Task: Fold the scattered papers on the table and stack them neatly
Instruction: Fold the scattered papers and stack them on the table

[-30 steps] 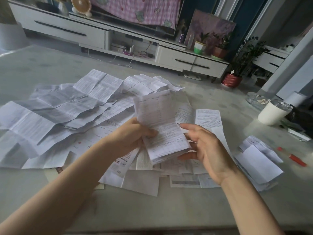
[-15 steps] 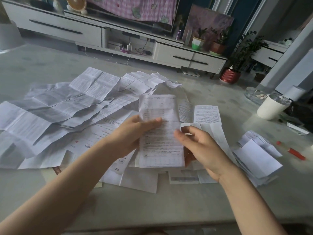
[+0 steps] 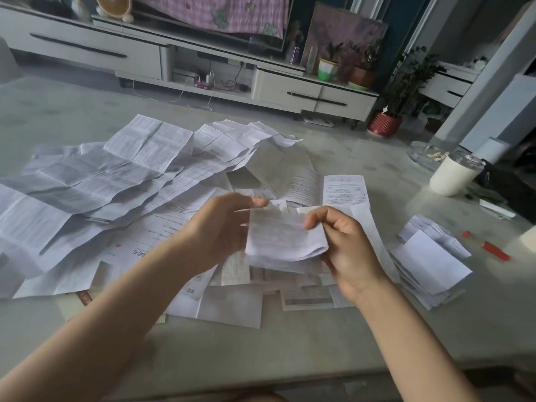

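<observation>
The table (image 3: 290, 349) has a bare strip along its near edge, in front of both forearms. More bare surface lies on the far side, beyond the scattered papers (image 3: 101, 192). These creased, printed sheets overlap one another and cover the left and middle of the table. On the right, the stack of folded papers (image 3: 429, 265) lies just beside the right wrist, with a narrow bare gap between them.

The top is pale and stone-like. A white cup (image 3: 452, 175) stands near the far right edge and a red pen (image 3: 494, 250) lies past the stack. Behind the table stand a low white cabinet (image 3: 313, 91) and a plant in a red pot (image 3: 385, 124).

The folded paper (image 3: 284, 239) is held above the loose sheets, between the two hands. The left hand (image 3: 223, 227) grips its left edge, with the thumb on top and the fingers hidden behind it. The right hand (image 3: 348, 250) pinches its right edge with curled fingers and thumb. The paper's longer side runs left to right between the hands. Its rounded fold faces the person and its free edges point away.
</observation>
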`<state>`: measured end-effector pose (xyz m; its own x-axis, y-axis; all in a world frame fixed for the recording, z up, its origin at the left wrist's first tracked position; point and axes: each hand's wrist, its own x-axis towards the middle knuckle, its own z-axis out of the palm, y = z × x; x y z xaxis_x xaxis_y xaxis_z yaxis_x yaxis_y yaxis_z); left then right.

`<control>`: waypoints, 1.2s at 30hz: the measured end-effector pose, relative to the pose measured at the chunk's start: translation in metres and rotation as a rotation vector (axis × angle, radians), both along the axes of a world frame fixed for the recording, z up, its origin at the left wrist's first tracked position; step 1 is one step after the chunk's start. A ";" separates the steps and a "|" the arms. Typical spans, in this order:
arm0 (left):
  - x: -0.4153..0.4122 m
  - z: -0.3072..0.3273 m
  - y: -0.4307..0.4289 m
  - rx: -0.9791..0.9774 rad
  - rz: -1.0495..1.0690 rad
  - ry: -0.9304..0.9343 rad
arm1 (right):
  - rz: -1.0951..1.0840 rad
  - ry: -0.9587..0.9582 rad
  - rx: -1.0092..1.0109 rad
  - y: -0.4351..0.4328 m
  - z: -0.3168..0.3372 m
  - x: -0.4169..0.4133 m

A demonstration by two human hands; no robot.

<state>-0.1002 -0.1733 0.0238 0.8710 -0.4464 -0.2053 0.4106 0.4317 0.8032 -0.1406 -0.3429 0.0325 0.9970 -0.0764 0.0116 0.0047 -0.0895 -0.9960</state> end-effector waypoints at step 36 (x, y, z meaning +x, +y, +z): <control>-0.016 0.010 -0.025 0.297 -0.010 -0.373 | 0.016 0.115 0.132 -0.025 0.006 -0.021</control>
<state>-0.1162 -0.1984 0.0336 0.9056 -0.4241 0.0008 0.0735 0.1587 0.9846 -0.1613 -0.3682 0.0381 0.9922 -0.0541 -0.1121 -0.1099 0.0408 -0.9931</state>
